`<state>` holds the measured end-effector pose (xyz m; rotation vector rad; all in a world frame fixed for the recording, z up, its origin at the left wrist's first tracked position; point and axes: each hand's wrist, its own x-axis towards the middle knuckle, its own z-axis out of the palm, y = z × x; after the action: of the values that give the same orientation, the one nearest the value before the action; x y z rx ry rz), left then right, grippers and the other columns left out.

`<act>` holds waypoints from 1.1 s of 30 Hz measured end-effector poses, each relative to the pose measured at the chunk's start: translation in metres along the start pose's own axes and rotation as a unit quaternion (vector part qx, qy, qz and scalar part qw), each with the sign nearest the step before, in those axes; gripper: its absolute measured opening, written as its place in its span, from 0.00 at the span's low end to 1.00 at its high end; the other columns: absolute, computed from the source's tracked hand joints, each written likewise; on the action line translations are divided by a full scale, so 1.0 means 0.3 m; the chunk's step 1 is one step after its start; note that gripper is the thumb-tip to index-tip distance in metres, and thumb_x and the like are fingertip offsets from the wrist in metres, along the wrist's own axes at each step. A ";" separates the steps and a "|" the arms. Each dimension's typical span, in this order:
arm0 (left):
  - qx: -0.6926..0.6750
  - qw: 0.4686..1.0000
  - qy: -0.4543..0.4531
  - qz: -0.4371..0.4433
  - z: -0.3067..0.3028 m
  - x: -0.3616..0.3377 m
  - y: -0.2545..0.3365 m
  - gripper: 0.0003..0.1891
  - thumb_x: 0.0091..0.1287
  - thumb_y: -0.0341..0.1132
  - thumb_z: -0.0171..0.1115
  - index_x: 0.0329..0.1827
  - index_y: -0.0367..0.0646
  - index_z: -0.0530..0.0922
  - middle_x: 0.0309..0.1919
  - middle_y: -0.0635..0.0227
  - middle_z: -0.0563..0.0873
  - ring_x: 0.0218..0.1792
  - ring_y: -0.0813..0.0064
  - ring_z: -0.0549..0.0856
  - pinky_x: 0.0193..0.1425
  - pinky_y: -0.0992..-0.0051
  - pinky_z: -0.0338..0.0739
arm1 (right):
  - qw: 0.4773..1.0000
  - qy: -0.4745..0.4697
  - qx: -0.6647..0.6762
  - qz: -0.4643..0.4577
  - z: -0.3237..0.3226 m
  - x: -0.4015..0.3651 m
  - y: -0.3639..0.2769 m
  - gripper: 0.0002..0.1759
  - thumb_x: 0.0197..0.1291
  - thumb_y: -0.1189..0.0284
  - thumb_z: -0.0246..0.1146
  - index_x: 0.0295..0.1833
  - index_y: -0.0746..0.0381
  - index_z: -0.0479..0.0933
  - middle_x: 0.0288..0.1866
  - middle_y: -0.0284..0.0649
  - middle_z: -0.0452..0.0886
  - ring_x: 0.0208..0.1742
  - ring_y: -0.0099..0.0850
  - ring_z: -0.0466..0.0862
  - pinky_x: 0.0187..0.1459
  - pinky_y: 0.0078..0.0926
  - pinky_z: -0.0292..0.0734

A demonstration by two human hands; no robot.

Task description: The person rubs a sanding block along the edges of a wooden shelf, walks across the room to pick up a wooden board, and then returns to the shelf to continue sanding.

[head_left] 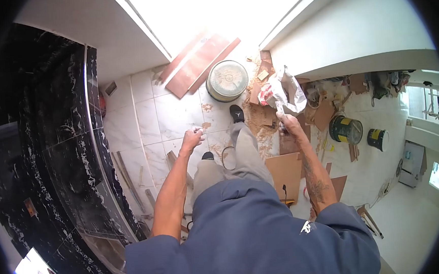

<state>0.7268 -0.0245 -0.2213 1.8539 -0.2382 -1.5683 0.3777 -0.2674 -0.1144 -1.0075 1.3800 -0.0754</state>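
My right hand (291,124) is closed around the gathered end of a white plastic bag (292,92) with red markings. The bag hangs out in front of the hand, over scraps and sawdust. Over the white tiles, my left hand (193,138) has its fingers curled together. Whitish dust or a small pale bit shows at its fingertips; what it holds, if anything, I cannot make out. A lidded, dusty bucket (227,80) stands on the floor ahead, between the two hands and beyond my shoe.
Reddish-brown boards (199,67) lie behind the bucket. Wood scraps and sawdust (259,116) cover the floor on the right, near a brown panel (286,175). Two dark green buckets (345,129) with yellow bands are farther right. Long strips (128,179) lie beside the black marble-patterned wall (51,128).
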 end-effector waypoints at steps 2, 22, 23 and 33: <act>-0.027 0.999 0.022 -0.021 0.049 0.078 0.017 0.25 0.71 0.41 0.60 0.66 0.36 0.76 0.54 0.59 0.87 0.43 0.70 0.90 0.44 0.71 0.86 | 0.997 -0.026 -0.071 0.009 0.005 0.279 -0.075 0.22 0.68 0.51 0.66 0.40 0.60 0.75 0.24 0.27 0.71 0.21 0.22 0.73 0.23 0.23 0.75; -0.255 0.951 0.173 -0.006 0.455 1.279 -0.020 0.55 0.62 0.44 0.71 0.84 0.34 0.45 0.79 0.40 0.60 0.79 0.52 0.63 0.81 0.63 0.59 | 0.971 -0.002 -0.238 -0.025 0.182 1.816 -0.019 0.38 0.60 0.44 0.68 0.49 0.75 0.82 0.37 0.44 0.85 0.33 0.29 0.83 0.35 0.28 0.76; -0.302 0.940 0.158 0.015 0.467 1.314 -0.072 0.55 0.61 0.42 0.71 0.85 0.36 0.45 0.80 0.42 0.60 0.79 0.53 0.63 0.81 0.63 0.59 | 0.962 0.039 -0.264 -0.062 0.229 1.811 0.013 0.37 0.61 0.45 0.68 0.49 0.74 0.82 0.34 0.40 0.83 0.30 0.26 0.79 0.32 0.26 0.72; -0.433 0.880 0.160 -0.109 0.270 0.823 -0.216 0.54 0.63 0.43 0.68 0.87 0.56 0.40 0.80 0.57 0.61 0.77 0.54 0.66 0.73 0.34 0.60 | 0.905 -0.045 -0.407 -0.116 0.564 1.332 -0.069 0.41 0.63 0.45 0.67 0.59 0.77 0.72 0.50 0.63 0.83 0.52 0.50 0.84 0.56 0.44 0.77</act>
<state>0.6963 -0.1418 -0.4603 1.3813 0.7390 -1.1650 0.6306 -0.4217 -0.4321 -1.8451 1.2035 0.4012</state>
